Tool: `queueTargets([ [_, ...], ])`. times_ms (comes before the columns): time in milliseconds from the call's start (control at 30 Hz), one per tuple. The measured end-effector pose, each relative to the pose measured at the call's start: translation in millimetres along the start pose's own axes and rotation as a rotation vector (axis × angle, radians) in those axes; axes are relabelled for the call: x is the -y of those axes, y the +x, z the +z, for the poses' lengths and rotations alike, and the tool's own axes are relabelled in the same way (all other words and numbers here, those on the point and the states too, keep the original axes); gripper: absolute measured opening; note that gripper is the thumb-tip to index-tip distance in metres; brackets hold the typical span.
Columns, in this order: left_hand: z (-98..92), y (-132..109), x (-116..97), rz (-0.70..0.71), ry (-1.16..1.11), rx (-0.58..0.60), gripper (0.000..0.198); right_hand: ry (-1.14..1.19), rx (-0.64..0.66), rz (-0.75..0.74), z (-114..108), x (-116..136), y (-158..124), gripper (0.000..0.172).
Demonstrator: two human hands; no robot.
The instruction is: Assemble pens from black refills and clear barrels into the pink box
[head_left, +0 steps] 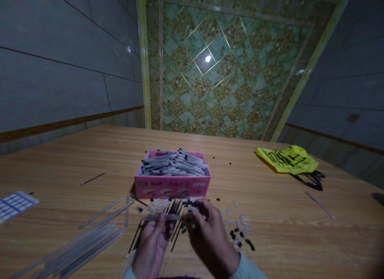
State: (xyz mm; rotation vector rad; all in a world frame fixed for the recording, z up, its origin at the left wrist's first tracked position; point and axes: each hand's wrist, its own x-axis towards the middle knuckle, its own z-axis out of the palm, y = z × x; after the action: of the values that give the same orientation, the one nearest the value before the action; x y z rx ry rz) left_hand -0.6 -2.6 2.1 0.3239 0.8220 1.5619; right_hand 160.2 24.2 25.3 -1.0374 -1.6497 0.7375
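Note:
A grey pen-like stick [168, 217] lies across my left hand [154, 241], pinched between thumb and fingers. Just to its right, my right hand [210, 227] has its thumb and fingertips together around a small pale piece [192, 209]. Below and between the hands, thin black rods [175, 207] are spread on the wooden table [285, 247]. Beyond the hands stands a pink box [172, 187] heaped with grey sticks [174, 163]. Small black caps [237, 235] and translucent pieces [240, 223] are scattered right of my right hand.
Long clear tubes [81, 247] lie in a bundle at the front left, near a blue-and-white checked sheet [16, 205]. A yellow bag [288, 159] with black straps is at the back right, and a single tube [320, 205] lies in front of it.

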Motion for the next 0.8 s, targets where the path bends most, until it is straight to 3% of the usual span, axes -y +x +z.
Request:
queueTargets([
  [267, 1.5, 0, -1, 0.095, 0.120, -0.022, 0.030, 0.064, 0.033, -0.051, -3, 18, 1, 0.010],
  [500, 2.8, 0, 0, 0.094, 0.153, -0.013, 0.032, 0.134, 0.019, 0.032, 3, 11, -1, 0.010],
  [800, 1.4, -1, 1, 0.097, 0.167, 0.000, 0.031, 0.103, -0.008, 0.036, 5, 6, -4, 0.012],
])
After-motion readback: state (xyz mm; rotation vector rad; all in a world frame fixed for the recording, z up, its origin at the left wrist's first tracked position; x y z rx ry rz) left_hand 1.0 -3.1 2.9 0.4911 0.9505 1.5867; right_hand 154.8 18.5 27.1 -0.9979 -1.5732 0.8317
